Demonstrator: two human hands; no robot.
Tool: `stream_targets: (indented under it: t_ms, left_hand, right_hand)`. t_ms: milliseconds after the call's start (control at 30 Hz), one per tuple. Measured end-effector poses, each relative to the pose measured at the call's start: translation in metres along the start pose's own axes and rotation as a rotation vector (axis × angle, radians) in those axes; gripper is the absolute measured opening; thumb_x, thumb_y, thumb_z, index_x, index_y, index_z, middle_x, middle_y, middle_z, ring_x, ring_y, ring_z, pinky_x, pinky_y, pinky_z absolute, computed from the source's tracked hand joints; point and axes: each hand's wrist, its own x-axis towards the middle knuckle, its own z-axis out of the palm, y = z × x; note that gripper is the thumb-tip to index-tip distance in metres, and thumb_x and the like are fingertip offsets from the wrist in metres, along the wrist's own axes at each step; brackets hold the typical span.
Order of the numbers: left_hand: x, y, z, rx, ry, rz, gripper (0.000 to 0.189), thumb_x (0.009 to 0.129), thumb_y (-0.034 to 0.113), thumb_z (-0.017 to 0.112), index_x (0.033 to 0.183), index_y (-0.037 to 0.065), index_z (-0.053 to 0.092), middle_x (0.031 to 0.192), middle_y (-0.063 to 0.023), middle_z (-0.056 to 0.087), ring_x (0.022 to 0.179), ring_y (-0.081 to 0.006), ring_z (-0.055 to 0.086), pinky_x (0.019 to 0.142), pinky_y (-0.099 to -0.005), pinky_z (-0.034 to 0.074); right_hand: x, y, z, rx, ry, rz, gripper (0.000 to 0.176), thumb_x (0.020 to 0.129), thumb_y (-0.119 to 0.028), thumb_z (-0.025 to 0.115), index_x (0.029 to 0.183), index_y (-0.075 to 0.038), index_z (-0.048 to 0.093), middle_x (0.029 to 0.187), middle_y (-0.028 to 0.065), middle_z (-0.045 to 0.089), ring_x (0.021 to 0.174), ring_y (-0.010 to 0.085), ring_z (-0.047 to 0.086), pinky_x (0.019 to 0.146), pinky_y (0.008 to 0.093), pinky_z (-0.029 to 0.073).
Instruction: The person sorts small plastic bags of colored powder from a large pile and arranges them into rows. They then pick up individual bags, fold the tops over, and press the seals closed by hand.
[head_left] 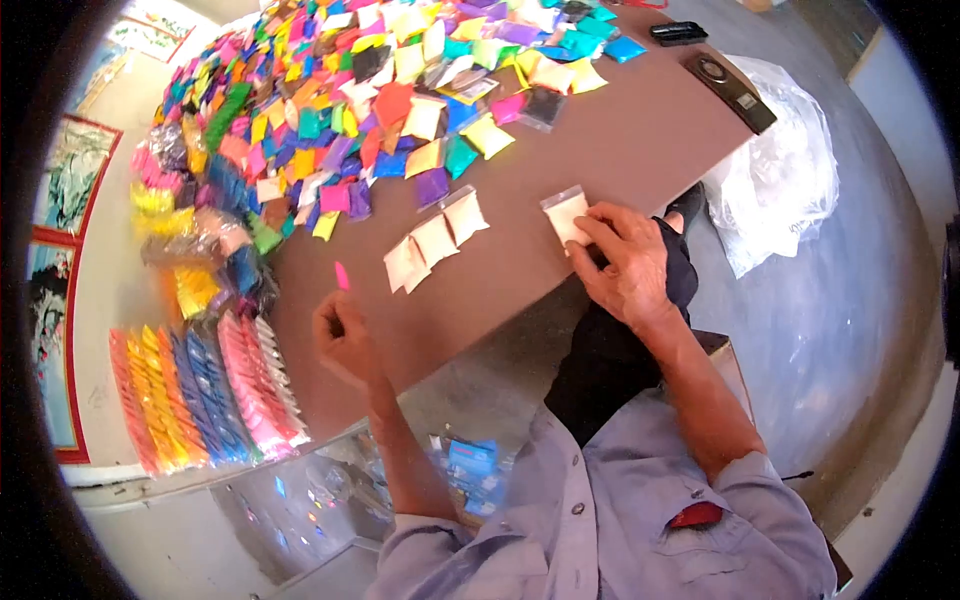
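My right hand (628,262) presses its fingers on a small clear packet of white powder (564,213) lying near the front edge of the brown table (640,140). My left hand (342,338) hovers over the table's near left part and pinches a small pink piece (341,275) between its fingertips. Between the two hands lies a short row of three similar white powder packets (436,240), overlapping one another.
A big heap of many-coloured powder packets (370,90) covers the far table. Ordered rows of coloured packets (205,395) lie at the left. A black phone (678,33) and a dark flat device (730,90) sit at the right edge, above a clear plastic bag (780,170).
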Motion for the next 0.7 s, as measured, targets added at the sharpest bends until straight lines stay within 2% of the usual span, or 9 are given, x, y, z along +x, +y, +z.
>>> stream_targets:
  t_ms: [33,133,200,300,467,500,533,600,700]
  left_hand:
    - [0.009,-0.008,-0.005,0.002,0.014,-0.009,0.012,0.099,0.012,0.068,0.098,0.001,0.072,0.083,-0.0003,0.066,0.071,-0.0079,0.057,0.063,-0.0253,0.047]
    - [0.032,-0.041,-0.013,0.063,0.015,-0.087,0.013,0.099,0.013,0.068,0.099,0.001,0.072,0.080,-0.0003,0.066,0.070,-0.0082,0.058,0.064,-0.0262,0.048]
    - [0.039,-0.068,-0.011,0.206,0.029,0.119,0.014,0.098,0.014,0.070,0.098,0.001,0.073,0.078,0.0001,0.066,0.070,-0.0085,0.058,0.065,-0.0268,0.049]
    - [0.033,-0.076,-0.007,0.175,0.020,0.004,0.015,0.096,0.016,0.071,0.096,0.001,0.073,0.077,0.0000,0.067,0.069,-0.0088,0.058,0.065,-0.0270,0.050]
    - [0.034,-0.074,-0.012,0.181,0.005,-0.050,0.017,0.097,0.018,0.072,0.097,0.001,0.073,0.077,0.0000,0.066,0.069,-0.0081,0.059,0.065,-0.0265,0.050]
    - [0.035,-0.076,-0.012,0.148,0.015,-0.038,0.017,0.097,0.018,0.072,0.097,0.001,0.074,0.076,0.0003,0.066,0.069,-0.0077,0.058,0.063,-0.0261,0.049]
    - [0.036,-0.078,-0.013,0.150,0.022,-0.046,0.017,0.097,0.018,0.072,0.097,0.001,0.074,0.076,0.0003,0.066,0.069,-0.0077,0.058,0.063,-0.0261,0.049]
    - [0.037,-0.079,-0.015,0.053,-0.044,-0.191,0.018,0.097,0.018,0.072,0.096,0.000,0.073,0.075,0.0009,0.065,0.067,-0.0067,0.056,0.060,-0.0249,0.046]
    - [0.037,-0.072,-0.011,0.011,-0.017,-0.184,0.018,0.097,0.018,0.073,0.095,0.000,0.073,0.075,0.0010,0.064,0.065,-0.0063,0.055,0.058,-0.0243,0.044]
  right_hand:
    - [-0.002,0.002,0.003,-0.020,-0.006,-0.017,0.032,0.075,-0.021,0.084,0.103,-0.009,0.075,0.112,0.0088,0.068,0.102,0.0299,0.066,0.088,0.0442,0.049]
    - [0.003,-0.004,0.000,-0.045,-0.065,-0.029,0.034,0.075,-0.023,0.084,0.105,-0.009,0.075,0.112,0.0081,0.068,0.102,0.0296,0.066,0.088,0.0436,0.049]
    - [0.007,-0.009,0.000,-0.060,-0.084,-0.047,0.036,0.075,-0.024,0.085,0.106,-0.009,0.075,0.112,0.0078,0.069,0.102,0.0292,0.066,0.088,0.0432,0.049]
    - [0.008,-0.014,-0.001,-0.125,-0.138,-0.027,0.034,0.076,-0.023,0.084,0.105,-0.008,0.075,0.113,0.0078,0.069,0.104,0.0290,0.066,0.090,0.0423,0.049]
    - [0.005,-0.009,0.008,-0.031,-0.041,-0.002,0.033,0.074,-0.010,0.083,0.106,-0.006,0.075,0.113,0.0104,0.070,0.100,0.0317,0.068,0.087,0.0413,0.052]
    - [0.006,-0.013,0.010,0.098,-0.036,0.130,0.031,0.076,-0.005,0.082,0.106,-0.004,0.074,0.113,0.0133,0.070,0.098,0.0308,0.069,0.084,0.0387,0.055]
    - [0.009,-0.016,0.011,0.100,-0.044,0.124,0.031,0.076,-0.005,0.082,0.106,-0.004,0.074,0.113,0.0133,0.070,0.098,0.0308,0.069,0.084,0.0387,0.055]
    - [0.016,-0.025,0.012,0.317,-0.031,0.326,0.029,0.077,-0.003,0.081,0.105,-0.002,0.073,0.114,0.0155,0.070,0.100,0.0285,0.069,0.084,0.0354,0.055]
    - [0.029,-0.053,0.026,0.321,-0.048,0.116,0.030,0.077,-0.003,0.082,0.105,-0.002,0.073,0.113,0.0152,0.069,0.102,0.0278,0.069,0.087,0.0356,0.055]
